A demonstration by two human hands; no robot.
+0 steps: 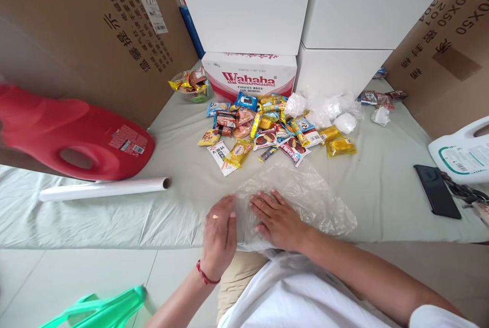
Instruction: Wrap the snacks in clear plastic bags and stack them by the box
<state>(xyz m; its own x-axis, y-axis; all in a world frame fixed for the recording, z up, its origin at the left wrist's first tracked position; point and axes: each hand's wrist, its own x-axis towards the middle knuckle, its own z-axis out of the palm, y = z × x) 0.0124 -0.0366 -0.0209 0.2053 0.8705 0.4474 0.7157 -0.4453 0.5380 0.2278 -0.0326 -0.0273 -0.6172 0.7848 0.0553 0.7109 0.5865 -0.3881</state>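
A clear plastic bag (pixel 317 206) lies spread and crinkled near the table's front edge. My right hand (pixel 280 221) rests flat on its left part, fingers stretched out. Beside the bag's left edge is my left hand (pixel 219 239), its fingers extended and holding nothing that I can see; a red cord circles that wrist. Beyond both hands sits a heap of wrapped snacks (pixel 263 121), with a white packet (pixel 222 159) and a yellow packet (pixel 239 153) at its near side. Crumpled clear plastic (pixel 332 109) adjoins the heap on the right.
A white plastic roll (pixel 105 189) and a red jug (pixel 76 134) lie at left. Behind the snacks stand a Wahaha carton (pixel 250 76) and a bowl of snacks (pixel 191 86). At right are a phone (pixel 437 191) and a white jug (pixel 464 152). A green stool (pixel 103 307) stands below.
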